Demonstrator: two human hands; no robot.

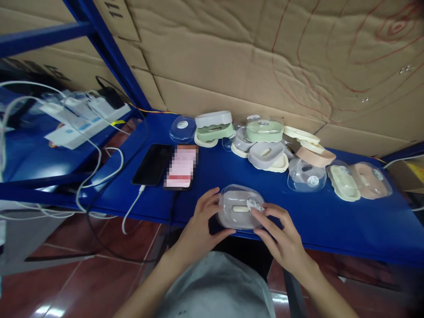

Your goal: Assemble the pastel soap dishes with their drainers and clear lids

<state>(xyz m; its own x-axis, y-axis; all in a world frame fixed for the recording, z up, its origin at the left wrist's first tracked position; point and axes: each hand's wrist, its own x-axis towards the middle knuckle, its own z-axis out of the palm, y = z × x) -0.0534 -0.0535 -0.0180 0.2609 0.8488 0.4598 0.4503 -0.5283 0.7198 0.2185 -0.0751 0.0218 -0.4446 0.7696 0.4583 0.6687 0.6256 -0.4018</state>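
At the front edge of the blue table, a grey soap dish [239,205] under a clear plastic cover lies between my two hands. A pale slot shows in its middle, and a round white sticker [254,204] sits on the cover's right side. My left hand [204,218] curves around the left side, its fingers at the rim and its thumb along the near edge. With my right hand [280,232], I grip the right side, and a fingertip rests at the sticker's lower edge. The dish's underside is hidden.
Behind are stacked green dishes [215,130], a grey dish [266,154], a peach dish [316,156] and several clear covers. Two phones [153,164] lie left, with a white cable [132,207] trailing over the edge. A power strip [88,126] stands beyond the blue frame; cardboard [212,57] lines the back.
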